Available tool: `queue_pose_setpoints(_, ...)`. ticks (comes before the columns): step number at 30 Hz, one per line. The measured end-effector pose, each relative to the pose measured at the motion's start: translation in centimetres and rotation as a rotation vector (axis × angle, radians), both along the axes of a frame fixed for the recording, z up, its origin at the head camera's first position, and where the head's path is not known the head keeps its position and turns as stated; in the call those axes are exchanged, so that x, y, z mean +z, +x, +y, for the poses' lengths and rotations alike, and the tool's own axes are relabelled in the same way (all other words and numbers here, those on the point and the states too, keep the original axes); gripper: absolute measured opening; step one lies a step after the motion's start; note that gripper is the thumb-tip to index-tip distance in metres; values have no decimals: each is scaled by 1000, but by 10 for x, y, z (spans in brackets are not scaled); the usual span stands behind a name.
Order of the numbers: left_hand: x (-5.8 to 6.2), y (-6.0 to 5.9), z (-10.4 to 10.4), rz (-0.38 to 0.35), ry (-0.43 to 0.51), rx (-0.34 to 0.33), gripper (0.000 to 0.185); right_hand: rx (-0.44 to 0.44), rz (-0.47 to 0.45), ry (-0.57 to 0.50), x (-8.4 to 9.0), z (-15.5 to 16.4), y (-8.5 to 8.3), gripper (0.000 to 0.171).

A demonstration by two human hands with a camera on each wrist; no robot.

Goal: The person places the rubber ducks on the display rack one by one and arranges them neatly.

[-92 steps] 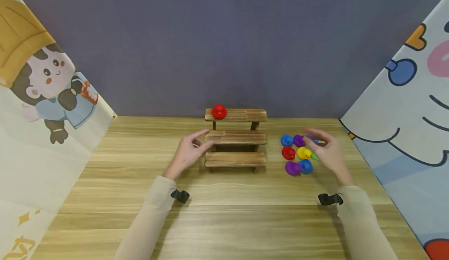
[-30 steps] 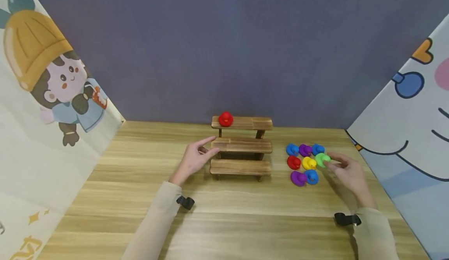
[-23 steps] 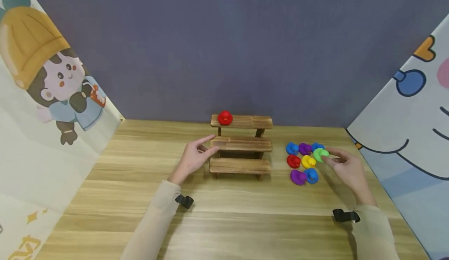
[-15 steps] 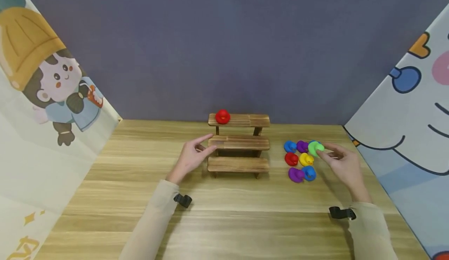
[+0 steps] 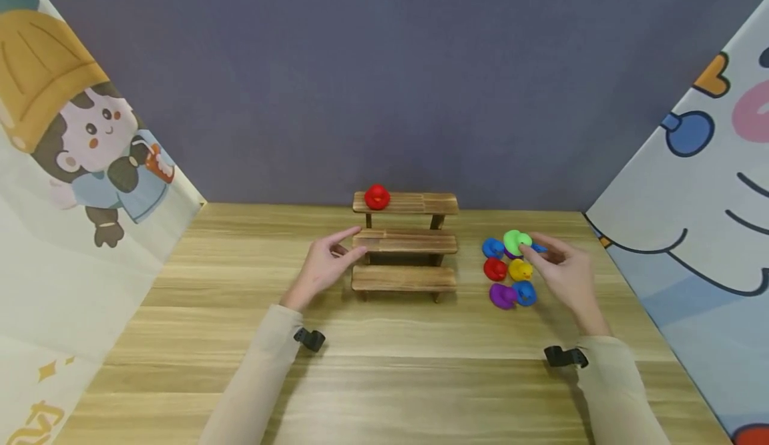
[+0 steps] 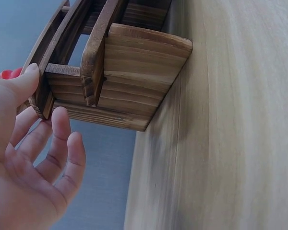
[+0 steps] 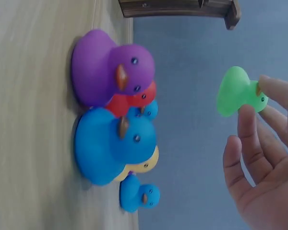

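My right hand [image 5: 565,275] pinches a light green rubber duck [image 5: 517,242] between thumb and fingers. In the right wrist view the green duck [image 7: 236,92] is off the table, and the fingers [image 7: 249,136] hold it by its head. My left hand [image 5: 324,265] is at the left end of a three-step wooden stand [image 5: 405,278], thumb and index finger around the middle step's end. The left wrist view has the thumb [image 6: 26,84] against the stand's edge [image 6: 134,57]. A red duck [image 5: 377,197] sits on the top step at its left end.
Right of the stand, several ducks stand on the wooden table [image 5: 384,378]: a red duck [image 5: 495,269], a yellow duck [image 5: 520,270], a purple duck [image 5: 502,295] and blue ducks [image 5: 493,248]. A grey wall [image 5: 384,85] rises behind; printed panels flank both sides.
My right hand has taken hold of the green duck, lifted it from the group and carried it left over the back row. The left hand has stayed at the stand.
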State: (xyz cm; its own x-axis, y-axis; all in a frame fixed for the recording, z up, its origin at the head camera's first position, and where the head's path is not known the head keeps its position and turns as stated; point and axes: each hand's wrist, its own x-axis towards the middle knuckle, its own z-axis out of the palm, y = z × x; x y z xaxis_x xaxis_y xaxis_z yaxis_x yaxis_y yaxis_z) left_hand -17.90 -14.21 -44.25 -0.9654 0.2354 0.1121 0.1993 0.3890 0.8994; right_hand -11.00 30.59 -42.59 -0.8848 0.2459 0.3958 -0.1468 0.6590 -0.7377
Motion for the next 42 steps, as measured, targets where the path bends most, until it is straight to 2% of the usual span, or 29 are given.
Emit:
queue_pose_setpoints(15, -1, 3, -2, 6, 5, -4, 55, 109, 84, -25, 15, -25, -9, 32)
queue_pose_setpoints(25, 0, 4, -1, 0, -1, 0, 55, 126, 92, -25, 30, -49, -11, 31)
queue_pose_setpoints(29, 1, 3, -1, 1, -11, 1, 55, 133, 104, -44, 35, -58, -16, 31)
queue_pose_setpoints(36, 1, 3, 0, 6, -12, -2, 56, 210, 138, -66, 42, -68, -27, 33)
queue_pose_setpoints(42, 3, 4, 0, 10, -14, -4, 57, 240, 136, -60, 47, -78, -33, 32)
